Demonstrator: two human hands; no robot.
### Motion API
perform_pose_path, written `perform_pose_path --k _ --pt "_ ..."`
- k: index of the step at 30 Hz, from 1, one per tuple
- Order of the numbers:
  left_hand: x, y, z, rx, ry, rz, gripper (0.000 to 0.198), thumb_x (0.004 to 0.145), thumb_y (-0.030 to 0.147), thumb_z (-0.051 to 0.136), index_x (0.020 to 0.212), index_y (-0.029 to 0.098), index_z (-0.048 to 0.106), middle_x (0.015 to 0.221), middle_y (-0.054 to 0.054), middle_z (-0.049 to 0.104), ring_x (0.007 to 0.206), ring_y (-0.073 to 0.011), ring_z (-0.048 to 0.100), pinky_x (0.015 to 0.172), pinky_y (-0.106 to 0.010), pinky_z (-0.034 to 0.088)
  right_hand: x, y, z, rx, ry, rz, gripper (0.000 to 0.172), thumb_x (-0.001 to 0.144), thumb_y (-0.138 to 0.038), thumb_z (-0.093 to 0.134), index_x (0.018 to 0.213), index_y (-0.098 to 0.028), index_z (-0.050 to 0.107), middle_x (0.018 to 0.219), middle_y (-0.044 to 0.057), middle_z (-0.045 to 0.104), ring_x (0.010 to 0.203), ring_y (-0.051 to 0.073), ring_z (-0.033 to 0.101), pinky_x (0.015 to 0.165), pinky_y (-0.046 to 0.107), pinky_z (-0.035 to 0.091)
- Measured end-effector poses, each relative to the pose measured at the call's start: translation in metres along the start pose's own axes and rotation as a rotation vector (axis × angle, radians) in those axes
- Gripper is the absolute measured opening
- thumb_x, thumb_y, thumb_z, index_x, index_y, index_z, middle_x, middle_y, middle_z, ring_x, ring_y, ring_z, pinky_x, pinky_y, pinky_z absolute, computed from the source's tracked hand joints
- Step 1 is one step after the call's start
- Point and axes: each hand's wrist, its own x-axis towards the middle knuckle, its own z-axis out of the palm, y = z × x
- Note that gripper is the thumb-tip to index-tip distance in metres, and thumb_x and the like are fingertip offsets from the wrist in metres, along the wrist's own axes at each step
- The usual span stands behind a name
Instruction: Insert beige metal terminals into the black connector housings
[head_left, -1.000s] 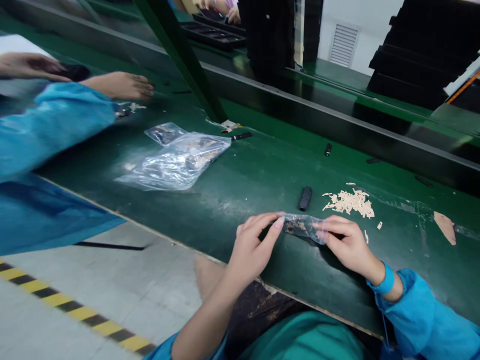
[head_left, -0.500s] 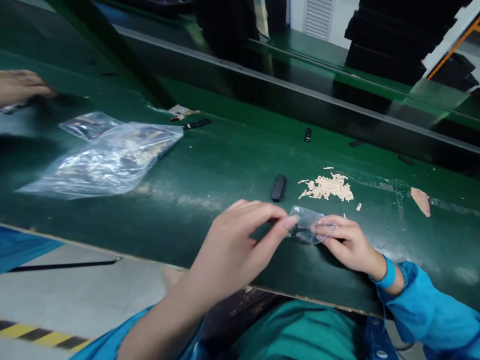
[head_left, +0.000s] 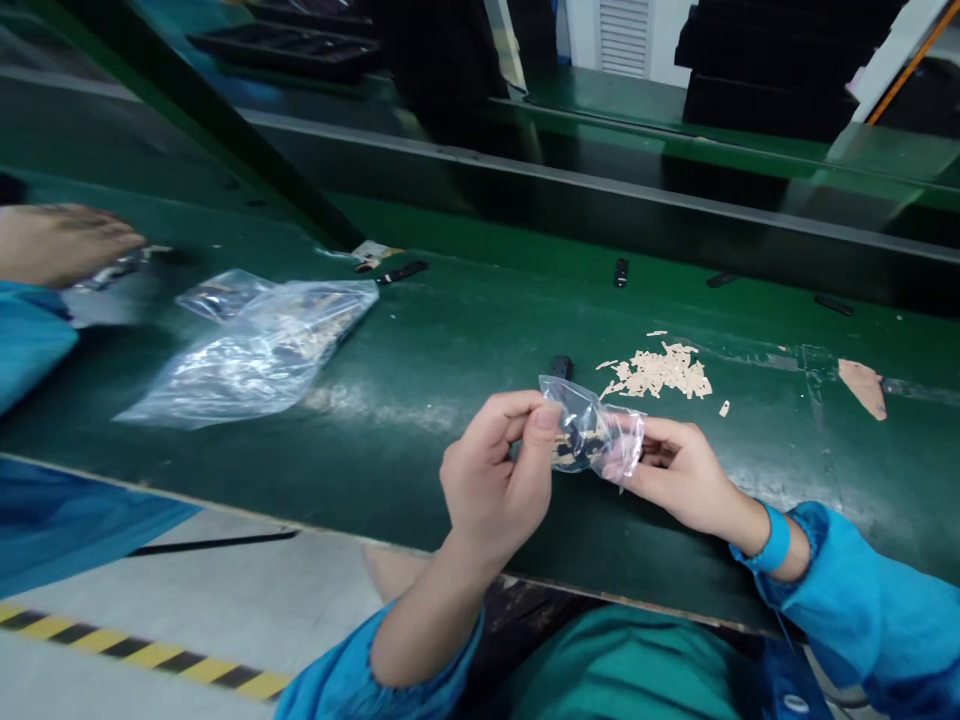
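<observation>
A small clear plastic bag (head_left: 576,410) hangs between my hands above the green bench, with small dark and tan pieces inside it. My left hand (head_left: 504,460) pinches its left edge between thumb and fingertips. On the other side, my right hand (head_left: 675,465) grips the crumpled right end, the fingertips partly seen through the film. Just behind the bag lies a black rectangular part (head_left: 562,367), half covered by it. A loose pile of small pale tan pieces (head_left: 664,372) lies beyond my right hand, with one stray piece (head_left: 724,408) to its right.
Larger clear bags (head_left: 262,350) lie on the bench at left. A co-worker's hand (head_left: 67,245) is beyond them, blurred. Small black parts (head_left: 621,272) sit along the back, below a dark rail (head_left: 600,190). A brown scrap (head_left: 862,388) lies at right.
My left hand has drawn in and turned more upright, still pinching the bag. The bag is lifted and more of its contents show. The co-worker's hand has come further into view.
</observation>
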Motion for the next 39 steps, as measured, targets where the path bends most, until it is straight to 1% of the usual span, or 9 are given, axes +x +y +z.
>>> perform_pose_path --k 4,8,13,21,27,30,33,37,39 --pt "-0.002 -0.012 -0.002 0.175 0.086 0.207 0.01 0.093 0.012 0.071 0.097 0.021 0.072 0.071 0.005 0.072 0.055 -0.0076 0.062 0.059 -0.018 0.048 0.008 -0.003 0.005 0.091 -0.046 0.048 0.032 0.081 -0.05 0.086 0.093 -0.02 0.082 0.073 0.001 0.069 0.056 0.012 0.054 0.051 0.024 0.047" --pt "-0.001 -0.012 -0.006 0.292 0.096 0.342 0.011 0.092 0.011 0.073 0.096 0.021 0.072 0.08 0.001 0.08 0.064 -0.012 0.072 0.066 -0.02 0.055 0.012 -0.007 0.011 0.074 -0.043 0.037 0.033 0.082 -0.05 0.085 0.093 -0.019 0.083 0.078 0.002 0.072 0.058 0.012 0.054 0.051 0.024 0.047" --pt "-0.007 -0.007 -0.005 0.299 0.035 0.381 0.006 0.096 0.017 0.07 0.093 0.022 0.072 0.076 0.0 0.08 0.057 -0.0135 0.071 0.062 -0.022 0.057 0.013 -0.008 0.015 0.049 -0.054 0.041 0.032 0.081 -0.051 0.087 0.084 -0.02 0.085 0.067 0.0 0.067 0.054 0.01 0.048 0.049 0.022 0.043" --pt "-0.017 -0.016 -0.006 0.229 0.117 0.155 0.005 0.094 0.016 0.072 0.095 0.021 0.073 0.073 0.003 0.076 0.055 -0.0088 0.064 0.059 -0.019 0.051 0.008 -0.004 0.007 0.066 -0.015 0.075 0.033 0.08 -0.053 0.085 0.083 -0.021 0.085 0.085 0.004 0.068 0.063 0.012 0.058 0.045 0.02 0.048" --pt "-0.021 -0.025 -0.016 0.202 0.134 -0.017 0.005 0.096 0.022 0.07 0.093 0.02 0.073 0.064 0.005 0.064 0.052 -0.0088 0.053 0.056 -0.021 0.045 0.002 -0.002 -0.005 -0.054 0.061 0.053 0.027 0.083 -0.038 0.083 0.066 -0.018 0.076 0.079 0.002 0.064 0.064 0.012 0.054 0.052 0.023 0.043" --pt "-0.023 -0.039 -0.029 0.178 0.118 -0.155 0.01 0.096 0.029 0.07 0.092 0.02 0.073 0.061 0.005 0.058 0.053 -0.0102 0.049 0.055 -0.024 0.042 -0.008 -0.005 -0.022 -0.233 -0.009 0.112 0.022 0.086 -0.031 0.077 0.068 -0.018 0.074 0.076 0.001 0.065 0.064 0.013 0.055 0.057 0.025 0.043" --pt "-0.027 -0.052 -0.041 0.149 0.073 -0.248 0.014 0.095 0.033 0.071 0.09 0.02 0.073 0.059 0.005 0.057 0.052 -0.0108 0.049 0.056 -0.025 0.042 -0.024 -0.014 -0.037 -0.568 -0.144 0.135 0.016 0.089 -0.03 0.074 0.077 -0.021 0.078 0.077 0.001 0.067 0.063 0.015 0.058 0.056 0.027 0.042" --pt "-0.033 -0.058 -0.047 0.076 0.021 -0.312 0.016 0.094 0.035 0.072 0.091 0.02 0.074 0.059 0.005 0.06 0.051 -0.0104 0.048 0.054 -0.025 0.042 -0.041 -0.029 -0.046 -0.994 -0.201 -0.025 0.017 0.097 -0.032 0.068 0.105 -0.027 0.082 0.098 0.006 0.076 0.08 0.023 0.07 0.066 0.033 0.052" --pt "-0.032 -0.056 -0.046 0.051 0.013 -0.31 0.017 0.094 0.036 0.073 0.091 0.02 0.074 0.06 0.004 0.062 0.05 -0.0101 0.048 0.053 -0.025 0.042 -0.043 -0.032 -0.046 -1.089 -0.211 -0.086 0.022 0.101 -0.03 0.061 0.107 -0.027 0.082 0.097 0.007 0.077 0.083 0.025 0.072 0.069 0.035 0.054"
